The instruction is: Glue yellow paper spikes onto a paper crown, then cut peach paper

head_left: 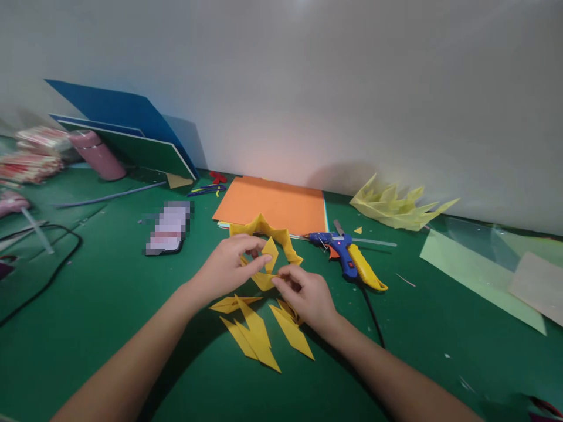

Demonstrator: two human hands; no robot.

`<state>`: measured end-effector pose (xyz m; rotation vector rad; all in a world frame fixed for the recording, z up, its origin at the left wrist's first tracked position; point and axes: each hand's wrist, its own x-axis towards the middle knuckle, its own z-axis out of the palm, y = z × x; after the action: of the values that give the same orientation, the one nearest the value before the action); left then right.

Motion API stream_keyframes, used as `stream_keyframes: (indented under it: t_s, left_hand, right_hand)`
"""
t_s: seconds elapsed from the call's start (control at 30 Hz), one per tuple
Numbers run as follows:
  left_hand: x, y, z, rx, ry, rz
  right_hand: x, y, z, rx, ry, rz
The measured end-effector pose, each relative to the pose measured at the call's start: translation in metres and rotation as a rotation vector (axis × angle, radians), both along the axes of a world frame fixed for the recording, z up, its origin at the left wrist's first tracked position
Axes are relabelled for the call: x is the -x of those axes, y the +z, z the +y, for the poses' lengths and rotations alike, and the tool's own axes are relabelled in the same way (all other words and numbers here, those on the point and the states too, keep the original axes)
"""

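My left hand [231, 262] pinches a yellow folded paper piece [271, 253], diamond-shaped and upright, between thumb and fingers. Just right of it, my right hand [308, 293] grips the near edge of a yellow folded-paper ring [285, 237] with pointed tips. The piece stands against the inside of the ring's near side; whether the two are joined I cannot tell. Below the hands, several loose yellow folded pieces [255, 337] lie on the green table, some overlapping and some partly under my right hand.
A blue glue gun [345, 258] and a yellow utility knife [367, 269] lie to the right. Orange paper [272, 202] is behind the ring. A pale yellow paper crown [398, 208] stands by the wall. At left are a phone [169, 228], pink bottle [99, 155] and leaning boards [118, 123].
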<state>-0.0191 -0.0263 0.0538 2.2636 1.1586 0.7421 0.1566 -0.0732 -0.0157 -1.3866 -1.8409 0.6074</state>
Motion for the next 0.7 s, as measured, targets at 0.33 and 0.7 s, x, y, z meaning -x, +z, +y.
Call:
stream_keyframes:
  t_s: [0.33, 0.7]
  left_hand:
    - [-0.0026, 0.0002, -0.0016, 0.023, -0.038, -0.014]
    - [-0.0025, -0.0026, -0.0028, -0.002, -0.069, -0.008]
  right_hand:
    - [-0.0027, 0.002, 0.0009, 0.0, -0.031, 0.013]
    - [-0.0052, 0.0018, 0.002, -0.011, -0.059, 0.021]
